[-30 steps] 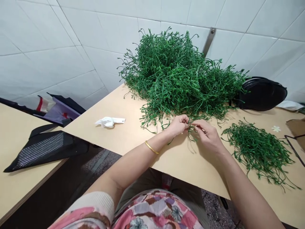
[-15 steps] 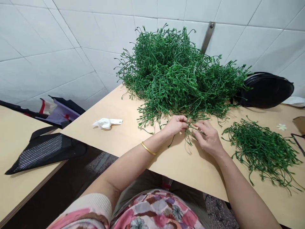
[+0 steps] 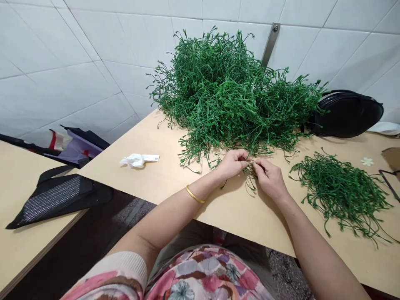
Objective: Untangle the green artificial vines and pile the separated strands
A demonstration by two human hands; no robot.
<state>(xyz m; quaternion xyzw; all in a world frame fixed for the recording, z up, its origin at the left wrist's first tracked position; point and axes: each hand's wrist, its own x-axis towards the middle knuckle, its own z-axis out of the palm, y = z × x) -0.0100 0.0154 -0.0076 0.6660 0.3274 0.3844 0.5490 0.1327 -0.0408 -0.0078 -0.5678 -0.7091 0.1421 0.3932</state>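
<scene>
Against white tiles (image 3: 78,33), the bench (image 3: 146,181) bore a green pile (image 3: 231,96) just beyond the stems (image 3: 251,180) I pinched in my left grip (image 3: 233,164) and right grip (image 3: 271,177), where light fingertip pressure and small, level moves best suited such thinness and tangling.
</scene>
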